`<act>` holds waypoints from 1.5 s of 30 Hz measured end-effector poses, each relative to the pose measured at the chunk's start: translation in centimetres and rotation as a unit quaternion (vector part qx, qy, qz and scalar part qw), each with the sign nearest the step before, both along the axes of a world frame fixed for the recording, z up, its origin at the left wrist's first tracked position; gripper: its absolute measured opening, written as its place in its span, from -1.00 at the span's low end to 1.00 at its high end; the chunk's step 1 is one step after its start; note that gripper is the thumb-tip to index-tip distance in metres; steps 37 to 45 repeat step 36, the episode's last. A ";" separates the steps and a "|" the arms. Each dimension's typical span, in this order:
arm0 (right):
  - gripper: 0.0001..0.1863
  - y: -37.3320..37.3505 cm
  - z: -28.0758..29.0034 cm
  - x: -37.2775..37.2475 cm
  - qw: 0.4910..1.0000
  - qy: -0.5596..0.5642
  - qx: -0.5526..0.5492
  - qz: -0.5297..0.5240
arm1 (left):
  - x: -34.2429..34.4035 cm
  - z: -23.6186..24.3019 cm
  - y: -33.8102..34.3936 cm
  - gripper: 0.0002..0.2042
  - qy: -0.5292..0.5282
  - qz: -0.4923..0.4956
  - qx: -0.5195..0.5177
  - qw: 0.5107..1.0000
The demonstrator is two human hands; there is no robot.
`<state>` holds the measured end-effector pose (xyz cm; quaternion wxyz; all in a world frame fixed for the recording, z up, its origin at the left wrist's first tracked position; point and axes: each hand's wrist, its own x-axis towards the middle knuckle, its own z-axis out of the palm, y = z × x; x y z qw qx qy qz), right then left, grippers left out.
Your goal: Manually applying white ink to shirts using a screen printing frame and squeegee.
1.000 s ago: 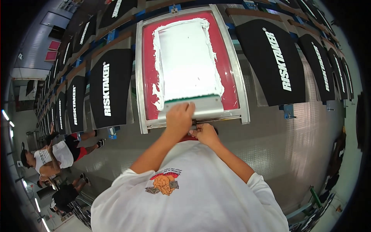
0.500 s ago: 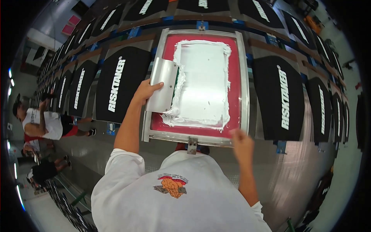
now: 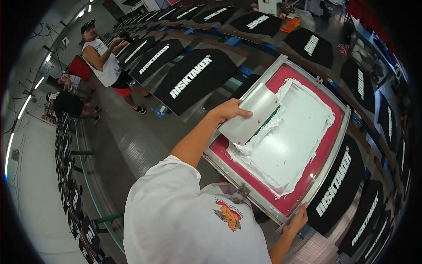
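A screen-printing frame (image 3: 339,140) with a silver metal rim and a red-bordered mesh lies tilted in front of me. Thick white ink (image 3: 292,141) covers the mesh, heaped along its edges. At the frame's left side a wide metal squeegee (image 3: 249,115) rests with its green blade against the ink. My left hand (image 3: 232,110) grips the squeegee's outer edge, thumb on top. Down at the near right corner, my right hand (image 3: 299,218) is closed around the frame's rim, its fingers partly hidden. A metal clamp (image 3: 240,193) sits on the frame's near side.
Black printed fabric panels (image 3: 190,81) lie on long rows of boards to both sides. Another person (image 3: 102,64) stands at the far left, holding a dark object; a second person (image 3: 68,103) bends behind. A green rail (image 3: 83,152) runs along the left.
My view has swung left, so the frame now appears tilted and farther right. My right hand has taken hold of the frame's near right corner; my left hand still holds the squeegee.
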<state>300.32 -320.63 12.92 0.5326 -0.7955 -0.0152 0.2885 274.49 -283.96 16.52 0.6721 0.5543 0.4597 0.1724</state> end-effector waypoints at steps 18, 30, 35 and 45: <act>-0.42 0.4 -0.5 -3.1 0.996 -0.039 -0.053 -0.058 | 1.3 -5.5 2.7 -0.57 -0.059 -0.065 -0.038 0.995; -0.41 0.3 -3.3 -1.0 0.991 -0.049 -0.098 -0.070 | 2.0 -8.1 2.2 -0.54 -0.038 -0.045 -0.069 0.996; -0.40 0.7 -3.9 0.6 0.991 -0.024 -0.122 -0.047 | 1.9 -8.9 2.2 -0.49 -0.051 -0.039 -0.080 0.995; -0.40 0.5 -4.5 0.7 0.990 -0.031 -0.128 -0.049 | 1.9 -9.3 1.8 -0.46 -0.051 -0.038 -0.070 0.995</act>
